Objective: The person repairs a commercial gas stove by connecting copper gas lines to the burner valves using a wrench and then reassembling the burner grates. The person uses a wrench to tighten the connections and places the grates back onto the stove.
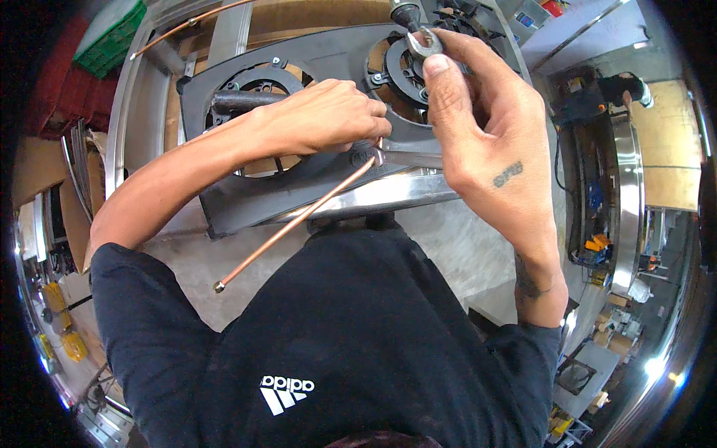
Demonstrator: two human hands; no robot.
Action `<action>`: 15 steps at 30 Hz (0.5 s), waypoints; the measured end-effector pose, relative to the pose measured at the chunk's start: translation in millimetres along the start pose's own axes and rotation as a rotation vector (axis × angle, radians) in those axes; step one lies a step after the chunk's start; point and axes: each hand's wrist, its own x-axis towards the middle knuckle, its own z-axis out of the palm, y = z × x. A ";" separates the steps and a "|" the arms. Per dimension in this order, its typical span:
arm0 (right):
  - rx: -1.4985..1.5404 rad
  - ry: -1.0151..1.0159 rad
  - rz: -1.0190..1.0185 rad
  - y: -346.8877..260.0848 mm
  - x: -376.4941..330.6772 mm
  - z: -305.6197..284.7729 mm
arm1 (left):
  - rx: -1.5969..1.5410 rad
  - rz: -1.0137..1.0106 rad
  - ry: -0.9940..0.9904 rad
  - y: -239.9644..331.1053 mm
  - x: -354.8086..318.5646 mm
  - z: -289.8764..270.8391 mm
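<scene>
My left hand [321,118] is closed over the near edge of a dark metal burner plate [246,194], pinching the top end of a thin copper pipe [291,224] that slants down toward my chest. Near that joint, a flat metal wrench handle [409,158] passes under my right hand. My right hand [478,127] reaches over the right burner ring [388,75] and grips a small open-ended wrench head [423,42] between thumb and fingers. What the wrench bites on is hidden.
The burner plate rests in a stainless steel stove frame [127,112] on a grey stone bench [455,246]. A second copper pipe [187,24] lies at the far edge. A green crate [112,33] sits far left; another steel frame [627,201] stands right.
</scene>
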 end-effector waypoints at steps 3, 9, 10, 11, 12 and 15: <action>-0.013 0.049 0.019 4.7 3.2 7.4 | -0.003 0.012 -0.002 -6.3 -1.3 3.9; -0.079 0.028 0.082 5.6 6.4 7.5 | 0.008 0.021 -0.041 -15.7 -5.4 11.8; -0.073 0.023 0.097 4.6 6.9 7.3 | 0.014 0.016 -0.039 -14.5 -5.2 11.9; -0.069 0.026 0.115 3.5 7.4 7.9 | 0.023 0.016 -0.030 -14.1 -5.3 11.7; -0.083 0.029 0.119 2.4 7.9 8.8 | 0.020 0.013 -0.040 -13.5 -5.1 11.2; -0.165 0.047 0.108 -0.9 7.6 12.6 | 0.026 0.022 -0.025 -13.0 -5.0 9.9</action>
